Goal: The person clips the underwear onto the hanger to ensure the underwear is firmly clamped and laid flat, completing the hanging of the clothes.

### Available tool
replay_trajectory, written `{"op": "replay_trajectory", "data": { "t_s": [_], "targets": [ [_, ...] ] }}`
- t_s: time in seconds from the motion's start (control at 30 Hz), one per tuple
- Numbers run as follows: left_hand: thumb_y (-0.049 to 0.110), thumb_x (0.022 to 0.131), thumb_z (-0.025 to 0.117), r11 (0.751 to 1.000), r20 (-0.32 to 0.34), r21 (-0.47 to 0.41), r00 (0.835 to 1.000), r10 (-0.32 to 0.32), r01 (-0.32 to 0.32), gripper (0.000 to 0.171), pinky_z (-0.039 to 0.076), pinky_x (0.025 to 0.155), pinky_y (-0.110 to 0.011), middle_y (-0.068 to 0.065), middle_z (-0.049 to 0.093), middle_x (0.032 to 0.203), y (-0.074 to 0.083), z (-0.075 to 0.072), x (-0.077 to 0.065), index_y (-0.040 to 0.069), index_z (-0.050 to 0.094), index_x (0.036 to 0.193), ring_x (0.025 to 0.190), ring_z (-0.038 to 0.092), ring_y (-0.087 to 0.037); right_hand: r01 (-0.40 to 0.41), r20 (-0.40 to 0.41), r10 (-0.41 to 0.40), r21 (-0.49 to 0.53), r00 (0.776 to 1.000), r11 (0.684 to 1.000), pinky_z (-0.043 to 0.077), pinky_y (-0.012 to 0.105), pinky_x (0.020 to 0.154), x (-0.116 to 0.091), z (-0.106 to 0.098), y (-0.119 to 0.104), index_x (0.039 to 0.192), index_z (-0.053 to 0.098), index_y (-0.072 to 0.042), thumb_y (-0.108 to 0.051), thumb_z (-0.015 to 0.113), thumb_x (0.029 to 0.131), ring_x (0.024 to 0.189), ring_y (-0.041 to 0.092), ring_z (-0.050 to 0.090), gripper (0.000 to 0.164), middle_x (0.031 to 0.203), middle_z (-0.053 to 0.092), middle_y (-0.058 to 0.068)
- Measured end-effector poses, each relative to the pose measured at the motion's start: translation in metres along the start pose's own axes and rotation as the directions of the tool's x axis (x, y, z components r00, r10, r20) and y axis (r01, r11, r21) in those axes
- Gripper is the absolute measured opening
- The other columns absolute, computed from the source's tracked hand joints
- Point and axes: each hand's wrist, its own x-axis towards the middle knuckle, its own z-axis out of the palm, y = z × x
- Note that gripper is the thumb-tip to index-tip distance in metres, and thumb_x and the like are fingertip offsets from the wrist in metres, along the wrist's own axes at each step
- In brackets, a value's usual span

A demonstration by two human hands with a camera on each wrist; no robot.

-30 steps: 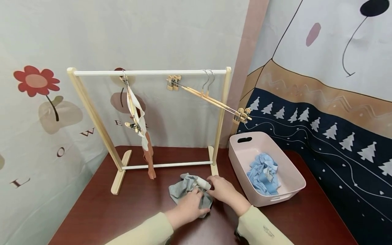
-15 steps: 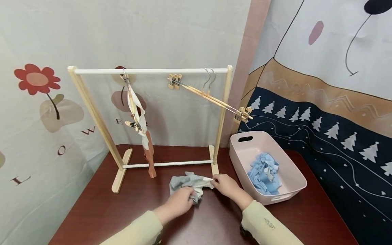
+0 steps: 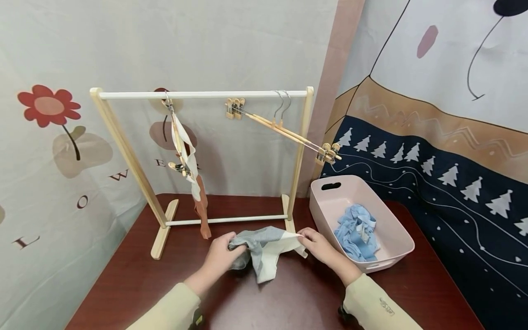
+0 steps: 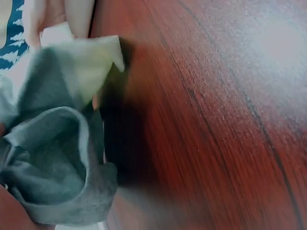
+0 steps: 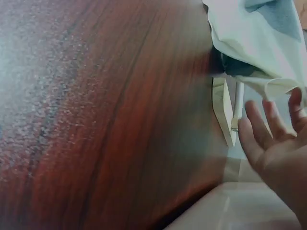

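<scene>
A small grey-and-white garment (image 3: 264,243) is stretched between both hands, close over the table's front middle. My left hand (image 3: 220,254) grips its bunched grey end at the left. In the left wrist view a round, banded opening (image 4: 84,148) of the grey cloth shows, the hand mostly out of frame. My right hand (image 3: 319,247) pinches the tip of a white part (image 3: 290,240) between thumb and fingers. From the right wrist, the other fingers (image 5: 259,124) of that hand spread away from the cloth. A second white flap hangs down in the middle.
Behind stands a wooden rack (image 3: 202,95) with two clip hangers (image 3: 284,133) at its right and a white-and-brown garment (image 3: 191,169) hanging at its left. A pink basket (image 3: 389,224) holding blue cloth (image 3: 356,233) stands right on the dark red table (image 3: 136,293).
The crumpled garment has been drawn out wide. My left hand has moved left and up with the grey end; my right hand has moved slightly right with the white tip.
</scene>
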Motion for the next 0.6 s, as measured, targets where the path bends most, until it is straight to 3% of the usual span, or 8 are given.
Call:
{"op": "replay_trajectory", "data": {
  "t_s": [0.1,0.23,0.33,0.4,0.5,0.6],
  "targets": [
    [0.016,0.082,0.069,1.000,0.006,-0.006,1.000,-0.009,0.009,0.019,0.037,0.059,-0.023,0.008,0.044,0.060,-0.003,-0.002,0.000,0.015,0.056,0.069,0.060,0.043,-0.007,-0.022,0.010,0.022,0.053,1.000,0.998,0.045,0.024,0.081,-0.003,-0.001,0.001,0.072,0.054,-0.010,-0.017,0.056,0.094,0.098,0.017,0.059,0.023,0.105,0.068,0.007],
    [0.009,0.081,0.064,0.994,0.059,0.112,0.998,-0.024,0.017,0.010,0.038,0.057,-0.026,0.004,0.057,0.069,-0.007,-0.002,-0.001,0.018,0.061,0.079,0.063,0.048,-0.010,0.002,-0.016,-0.001,0.028,1.000,1.000,0.044,0.021,0.070,-0.004,0.000,0.004,0.073,0.053,-0.011,-0.015,0.058,0.092,0.081,0.006,0.056,0.019,0.091,0.068,0.003],
    [0.000,0.075,0.063,0.969,0.114,0.247,0.993,0.001,-0.029,0.030,0.040,0.056,-0.029,-0.001,0.067,0.092,-0.009,-0.001,-0.003,0.018,0.063,0.100,0.070,0.055,-0.013,0.040,0.019,-0.040,-0.024,0.999,0.999,0.045,0.020,0.064,-0.006,0.002,0.006,0.079,0.055,-0.013,-0.015,0.061,0.090,0.070,0.001,0.053,0.013,0.082,0.065,-0.001],
    [-0.004,0.070,0.065,0.938,0.144,0.330,0.988,0.064,-0.108,0.045,0.043,0.057,-0.033,-0.005,0.065,0.105,-0.009,0.000,-0.006,0.015,0.060,0.111,0.079,0.058,-0.019,0.080,0.079,-0.077,-0.030,0.994,0.996,0.047,0.022,0.062,-0.008,0.004,0.007,0.087,0.056,-0.012,-0.014,0.065,0.088,0.066,0.003,0.056,0.009,0.081,0.065,0.000],
    [-0.004,0.061,0.068,0.870,0.167,0.419,0.964,0.207,-0.259,0.058,0.048,0.070,-0.038,-0.006,0.058,0.112,-0.003,0.002,-0.011,0.013,0.057,0.116,0.094,0.057,-0.024,0.149,0.156,-0.137,-0.063,0.978,0.987,0.050,0.026,0.066,-0.010,0.005,0.007,0.102,0.054,-0.007,-0.012,0.071,0.082,0.072,0.012,0.059,0.027,0.090,0.064,0.005],
    [0.003,0.058,0.069,0.790,0.193,0.441,0.904,0.382,-0.427,0.057,0.045,0.080,-0.041,-0.001,0.056,0.111,0.013,0.006,-0.016,0.016,0.058,0.112,0.100,0.052,-0.021,0.203,0.214,-0.169,-0.149,0.962,0.968,0.050,0.029,0.073,-0.012,0.006,0.004,0.113,0.050,-0.003,-0.011,0.077,0.074,0.082,0.020,0.059,0.048,0.098,0.060,0.010]
  ]
}}
